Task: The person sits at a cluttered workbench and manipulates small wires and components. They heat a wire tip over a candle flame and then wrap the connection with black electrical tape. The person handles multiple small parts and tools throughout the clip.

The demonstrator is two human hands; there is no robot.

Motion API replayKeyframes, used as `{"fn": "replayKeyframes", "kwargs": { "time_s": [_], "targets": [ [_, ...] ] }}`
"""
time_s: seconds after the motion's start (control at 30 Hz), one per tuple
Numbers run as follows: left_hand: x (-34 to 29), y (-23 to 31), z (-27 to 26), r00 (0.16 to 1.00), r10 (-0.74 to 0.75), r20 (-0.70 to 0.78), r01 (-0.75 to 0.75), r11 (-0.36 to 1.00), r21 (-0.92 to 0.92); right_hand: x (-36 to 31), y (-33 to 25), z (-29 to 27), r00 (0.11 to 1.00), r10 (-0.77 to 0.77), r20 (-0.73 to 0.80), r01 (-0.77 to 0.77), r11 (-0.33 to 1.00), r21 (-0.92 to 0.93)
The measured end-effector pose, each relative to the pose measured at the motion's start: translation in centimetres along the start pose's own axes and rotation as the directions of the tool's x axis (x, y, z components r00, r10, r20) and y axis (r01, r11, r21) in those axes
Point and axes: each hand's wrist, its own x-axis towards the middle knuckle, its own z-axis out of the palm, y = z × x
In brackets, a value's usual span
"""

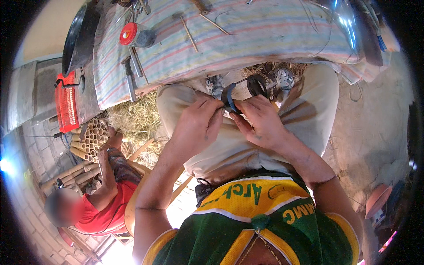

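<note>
Above my lap, my left hand (201,119) and my right hand (261,120) are close together, thumbs and fingers closed on a dark curved band (230,95). The left fingertips pinch its left side, and the right fingertips grip its lower right edge. Just beyond my right knuckles is a black ring-shaped piece (256,85), with a thin dark strip running toward the band. Whether the ring and the band are one thing I cannot tell. My fingers hide the band's lower part.
Ahead stands a table with a striped cloth (247,44). On it are a red-lidded jar (129,34), a hammer (129,79) and thin sticks (189,33). At left, a person in a red shirt (112,203) sits near stacked bamboo tubes (92,140), straw (132,117) and a red crate (67,104).
</note>
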Motion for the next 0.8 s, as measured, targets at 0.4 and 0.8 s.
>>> {"fn": "replayKeyframes", "kwargs": {
  "time_s": [0.4,0.8],
  "targets": [
    [-0.1,0.0,-0.4,0.984,0.110,0.143,-0.144,0.956,0.257,0.0,-0.2,0.1,0.999,0.025,0.041,-0.026,0.999,0.028],
    [0.3,-2.0,0.6,0.639,-0.550,0.538,0.768,0.410,-0.492,-0.6,0.6,0.7,0.991,-0.049,0.121,0.054,0.998,-0.043]
  ]
}}
